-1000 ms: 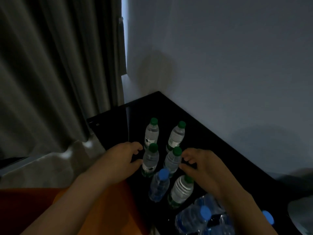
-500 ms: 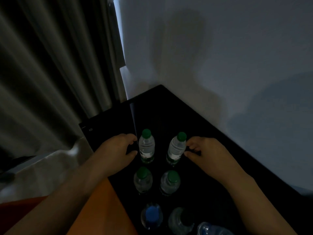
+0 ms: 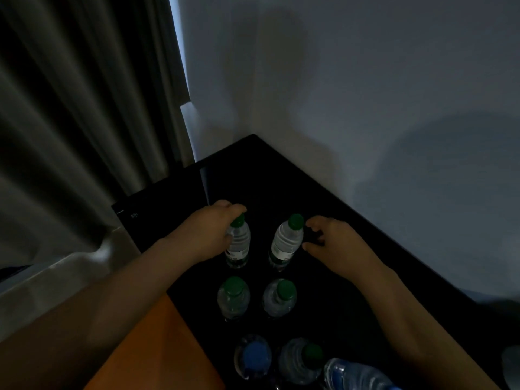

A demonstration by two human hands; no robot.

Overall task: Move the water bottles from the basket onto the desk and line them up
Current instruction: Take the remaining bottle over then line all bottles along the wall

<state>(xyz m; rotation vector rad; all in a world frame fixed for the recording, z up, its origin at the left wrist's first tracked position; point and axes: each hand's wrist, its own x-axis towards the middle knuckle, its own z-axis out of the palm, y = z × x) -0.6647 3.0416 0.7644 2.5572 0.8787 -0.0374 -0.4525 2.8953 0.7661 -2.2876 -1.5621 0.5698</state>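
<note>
The left hand (image 3: 208, 235) held the far left bottle (image 3: 238, 243) on the black table (image 3: 351, 249). The right hand (image 3: 334, 243) was open beside the far right bottle (image 3: 287, 242). A bump could tip both onto the bottles behind.

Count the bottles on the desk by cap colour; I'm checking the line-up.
Green-capped bottles: 5
Blue-capped bottles: 1
Cap out of view: 1
Total: 7
</note>
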